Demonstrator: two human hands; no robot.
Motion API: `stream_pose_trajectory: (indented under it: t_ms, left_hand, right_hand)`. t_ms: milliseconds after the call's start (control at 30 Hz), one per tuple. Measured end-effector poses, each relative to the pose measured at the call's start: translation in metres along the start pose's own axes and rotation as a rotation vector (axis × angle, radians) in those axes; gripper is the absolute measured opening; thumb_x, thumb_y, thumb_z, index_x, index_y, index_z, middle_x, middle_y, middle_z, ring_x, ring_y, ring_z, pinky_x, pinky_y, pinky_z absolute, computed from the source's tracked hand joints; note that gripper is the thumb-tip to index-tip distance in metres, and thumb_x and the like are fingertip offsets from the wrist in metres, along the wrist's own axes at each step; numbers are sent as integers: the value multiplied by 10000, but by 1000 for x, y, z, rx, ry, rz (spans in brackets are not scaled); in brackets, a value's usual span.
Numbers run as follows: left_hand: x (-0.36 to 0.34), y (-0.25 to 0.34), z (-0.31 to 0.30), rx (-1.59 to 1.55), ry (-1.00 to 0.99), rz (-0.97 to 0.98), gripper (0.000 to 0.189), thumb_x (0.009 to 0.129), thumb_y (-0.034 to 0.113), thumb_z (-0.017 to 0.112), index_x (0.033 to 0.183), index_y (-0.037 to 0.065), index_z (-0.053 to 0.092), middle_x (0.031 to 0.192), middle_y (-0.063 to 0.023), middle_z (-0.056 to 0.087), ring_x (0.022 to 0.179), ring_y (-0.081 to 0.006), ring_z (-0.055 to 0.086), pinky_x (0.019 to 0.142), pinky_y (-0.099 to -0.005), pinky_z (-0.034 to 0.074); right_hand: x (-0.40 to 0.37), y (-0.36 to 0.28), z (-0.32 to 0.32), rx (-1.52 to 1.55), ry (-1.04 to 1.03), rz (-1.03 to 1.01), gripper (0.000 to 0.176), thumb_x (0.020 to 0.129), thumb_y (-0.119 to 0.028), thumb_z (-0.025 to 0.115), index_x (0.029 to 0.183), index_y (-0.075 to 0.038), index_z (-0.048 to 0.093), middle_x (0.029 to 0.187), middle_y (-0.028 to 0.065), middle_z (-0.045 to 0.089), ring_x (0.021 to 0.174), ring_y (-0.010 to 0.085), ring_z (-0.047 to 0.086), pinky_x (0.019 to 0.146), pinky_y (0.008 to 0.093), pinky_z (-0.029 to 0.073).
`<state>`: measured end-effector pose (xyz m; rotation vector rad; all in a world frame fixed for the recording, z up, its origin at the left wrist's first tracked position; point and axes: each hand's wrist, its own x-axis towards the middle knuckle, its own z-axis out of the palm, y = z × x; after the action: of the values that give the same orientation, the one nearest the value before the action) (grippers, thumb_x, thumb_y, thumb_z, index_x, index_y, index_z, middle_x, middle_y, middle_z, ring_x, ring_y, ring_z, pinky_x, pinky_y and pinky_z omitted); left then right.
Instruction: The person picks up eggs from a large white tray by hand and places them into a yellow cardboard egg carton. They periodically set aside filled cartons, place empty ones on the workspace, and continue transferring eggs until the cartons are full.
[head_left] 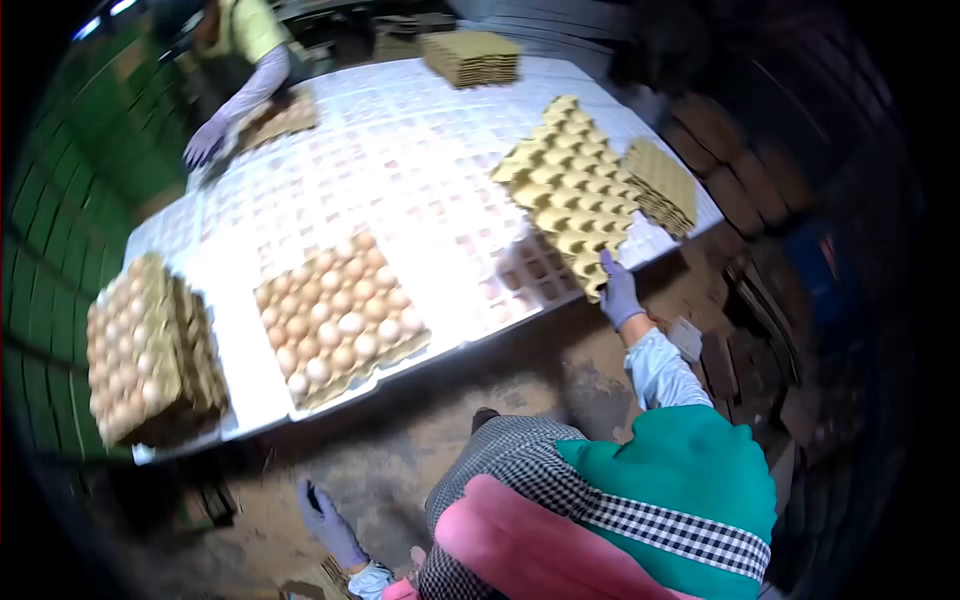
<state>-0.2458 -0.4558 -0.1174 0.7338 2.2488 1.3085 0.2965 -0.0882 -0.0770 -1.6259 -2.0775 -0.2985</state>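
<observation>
My right hand point(622, 294), in a purple glove, grips the near corner of an empty yellow pulp egg tray point(572, 185). The tray is tilted over the right part of the white table point(235, 375). Down at the lower left, away from the table, my left hand point(332, 527), also gloved, holds nothing and has its thumb apart from its fingers. Brown eggs point(340, 305) fill a pulp tray point(400, 353) at the table's front edge.
At the left corner stands a tall stack of filled egg trays point(185, 345). Empty trays are piled at the right point(662, 185) and at the back point(470, 58). Across the table, a co-worker's gloved hand point(207, 140) is near another egg tray point(290, 115). Green crates point(75, 190) line the left side.
</observation>
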Motion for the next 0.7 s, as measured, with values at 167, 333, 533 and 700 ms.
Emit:
stream_pose_trajectory:
  t_ms: [167,333,533,700]
  left_hand:
    - [133,79,91,160,-35,153,597,1022,288,552,1503,-6,357,1549,-212,341,1425,-329,337,1169,-416,276]
    - [163,76,112,552,9,96,628,1043,360,484,1540,32,284,1568,-210,323,1447,-358,298,1185,-439,265]
    - [155,79,116,468,-27,24,616,1060,329,446,1548,15,240,1592,-181,299,1457,-334,291,1191,-417,243]
    - [154,69,117,366,0,-2,595,1064,302,440,1559,42,242,1589,-178,289,1451,-329,297,1193,-426,237]
  right_hand:
    - [48,75,38,1222,332,968,399,955,-341,681,1183,-21,610,1051,73,679,872,183,672,726,325,562]
    - [171,165,7,1073,595,1054,302,963,-246,676,1062,36,635,960,99,665,789,208,636,709,368,559]
    - [240,368,-17,595,403,953,418,853,-400,779,744,-25,633,631,10,545,554,139,432,520,355,348]
    - [272,421,3,-68,159,1093,617,873,-608,647,1070,-25,677,955,162,667,864,286,628,770,393,485]
